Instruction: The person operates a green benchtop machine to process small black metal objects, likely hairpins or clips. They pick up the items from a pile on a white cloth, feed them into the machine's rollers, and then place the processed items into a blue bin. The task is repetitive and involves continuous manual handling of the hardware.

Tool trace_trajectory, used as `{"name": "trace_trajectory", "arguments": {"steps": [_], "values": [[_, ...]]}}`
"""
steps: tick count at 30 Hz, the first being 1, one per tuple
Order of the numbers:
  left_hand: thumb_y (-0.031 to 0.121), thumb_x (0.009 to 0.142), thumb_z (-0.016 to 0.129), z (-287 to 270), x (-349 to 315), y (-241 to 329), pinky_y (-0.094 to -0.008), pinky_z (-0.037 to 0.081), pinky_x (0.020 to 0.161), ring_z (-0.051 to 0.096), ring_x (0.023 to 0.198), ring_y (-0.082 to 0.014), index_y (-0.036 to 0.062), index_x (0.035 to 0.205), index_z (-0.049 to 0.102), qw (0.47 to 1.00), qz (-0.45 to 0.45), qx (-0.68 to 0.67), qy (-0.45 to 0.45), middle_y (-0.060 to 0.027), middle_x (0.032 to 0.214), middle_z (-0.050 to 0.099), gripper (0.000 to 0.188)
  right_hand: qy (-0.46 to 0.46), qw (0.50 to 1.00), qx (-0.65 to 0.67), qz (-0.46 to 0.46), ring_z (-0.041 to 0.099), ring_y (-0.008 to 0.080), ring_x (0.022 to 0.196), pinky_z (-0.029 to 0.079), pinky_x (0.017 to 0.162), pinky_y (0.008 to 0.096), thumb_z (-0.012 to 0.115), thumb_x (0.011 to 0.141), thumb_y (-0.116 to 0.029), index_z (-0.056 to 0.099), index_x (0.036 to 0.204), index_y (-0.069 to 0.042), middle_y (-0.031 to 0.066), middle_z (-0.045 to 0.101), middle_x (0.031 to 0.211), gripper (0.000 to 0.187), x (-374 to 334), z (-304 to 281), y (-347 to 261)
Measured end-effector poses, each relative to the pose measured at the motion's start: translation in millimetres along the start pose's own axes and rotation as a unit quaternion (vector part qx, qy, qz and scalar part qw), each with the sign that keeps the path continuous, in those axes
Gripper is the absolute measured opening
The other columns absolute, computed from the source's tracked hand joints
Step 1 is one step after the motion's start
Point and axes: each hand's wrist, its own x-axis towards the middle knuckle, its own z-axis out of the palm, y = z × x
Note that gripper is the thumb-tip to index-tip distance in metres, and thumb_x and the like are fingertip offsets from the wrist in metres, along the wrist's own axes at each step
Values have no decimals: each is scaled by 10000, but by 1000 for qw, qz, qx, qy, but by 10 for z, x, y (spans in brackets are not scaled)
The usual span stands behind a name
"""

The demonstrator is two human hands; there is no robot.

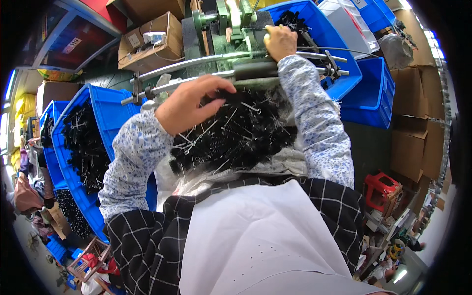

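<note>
A pile of small black bristle brushes with thin metal wire stems, some ending in loops, lies on pale sheeting in front of me. Over its far left side is my left hand, thumb and forefinger apart and curved, with nothing clearly held. My right hand reaches farther, to the right side of a greenish metal machine. Its fingers are bent together by a thin dark piece at the machine; what they hold is too small to tell. Below it, a blurred dark cylinder sits along the metal rails.
Left of me, a blue bin holds many black brushes. Another blue bin with black pieces stands behind my right hand, beside a second blue bin. A cardboard box is at the far left, and a red stool at the right.
</note>
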Motion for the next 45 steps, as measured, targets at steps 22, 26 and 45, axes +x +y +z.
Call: {"name": "trace_trajectory", "arguments": {"steps": [22, 26, 45], "values": [[52, 772, 623, 429, 356, -297, -296, 468, 776, 601, 842, -173, 23, 1089, 473, 982, -54, -51, 175, -93, 1001, 557, 352, -289, 796, 532, -2, 611, 193, 870, 467, 740, 327, 577, 852, -247, 601, 1073, -93, 114, 650, 930, 271, -565, -1050, -488], [128, 777, 638, 391, 87, -212, -358, 427, 806, 569, 883, -211, 64, 1120, 466, 994, -57, 88, 34, -93, 1002, 548, 389, -104, 970, 218, -11, 607, 238, 853, 476, 737, 356, 574, 826, -200, 633, 1012, -119, 80, 648, 881, 211, -206, -649, -313], [135, 763, 614, 323, -10, 18, -323, 445, 713, 570, 745, -187, 73, 1028, 524, 967, -91, -16, -237, -67, 877, 551, 286, -40, 995, 80, -36, 550, 223, 836, 422, 793, 356, 573, 795, -181, 675, 976, -201, 38, 632, 855, 209, 101, 21, -51]]}}
